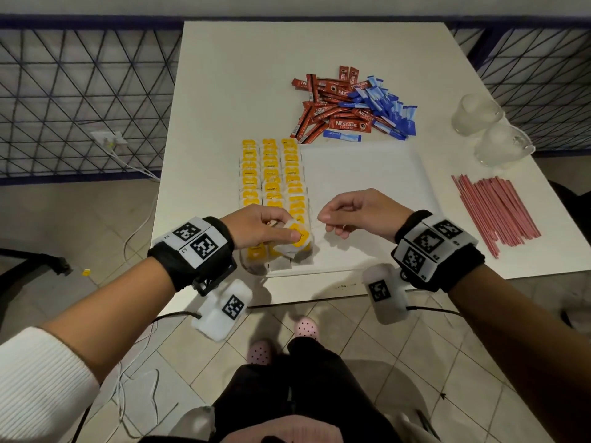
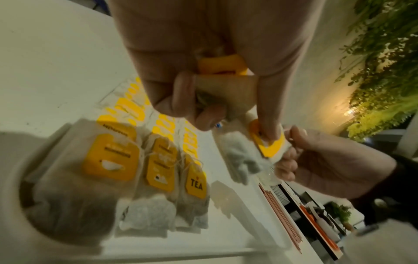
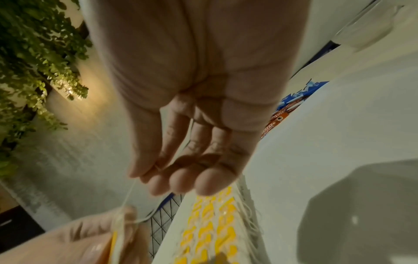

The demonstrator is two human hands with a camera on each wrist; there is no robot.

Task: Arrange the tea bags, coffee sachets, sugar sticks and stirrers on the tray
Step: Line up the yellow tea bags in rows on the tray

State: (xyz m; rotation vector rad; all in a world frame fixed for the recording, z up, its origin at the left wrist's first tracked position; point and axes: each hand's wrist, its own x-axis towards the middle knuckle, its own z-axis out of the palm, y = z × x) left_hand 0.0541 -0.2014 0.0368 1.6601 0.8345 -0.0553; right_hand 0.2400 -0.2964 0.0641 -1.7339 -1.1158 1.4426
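We are pinching a light, limp tea bag [image 1: 295, 239] at its stiffer yellow tag with our left hand [image 1: 260, 227], while our right hand's [image 1: 358, 212] fingers [image 3: 158, 184] are nipping its thread.

Tray [image 1: 367, 174] sits near centre of worktop [image 1: 230, 78], toward its near edge. Tea bags [image 1: 271, 174] lie in three rows along the tray's left side, running front to back. Coffee sachets [image 1: 329, 107] are piled behind the tray, touching and overlapping the sugar sticks [image 1: 387, 107] to their right. Two glasses [image 1: 492, 129] stand at the right edge, far side. Stirrers [image 1: 495, 209] lie right of the tray, before the glasses.
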